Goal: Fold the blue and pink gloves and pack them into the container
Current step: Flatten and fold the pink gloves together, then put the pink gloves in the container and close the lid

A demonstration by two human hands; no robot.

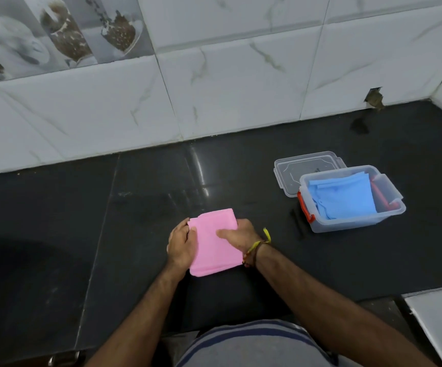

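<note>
The left hand (181, 247) clamps the left edge of the folded pink glove (213, 246), thumb on top, and the right hand (238, 235) presses its grip closed on the right edge, a yellow thread band (261, 242) at the wrist. The glove lies flat on the dark table (135, 207) between both grips. Well to the right of them stands the clear container (352, 201) holding the folded blue glove (343, 197), its lid (298, 168) lying just behind.

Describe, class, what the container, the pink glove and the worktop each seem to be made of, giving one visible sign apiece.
Container: clear plastic, probably rigid; the blue glove shows through its walls.
Pink glove: thin, soft sheet, perhaps rubber or plastic; it lies folded flat with a matt surface.
Worktop: dark polished stone, likely granite; it reflects light in streaks.
</note>
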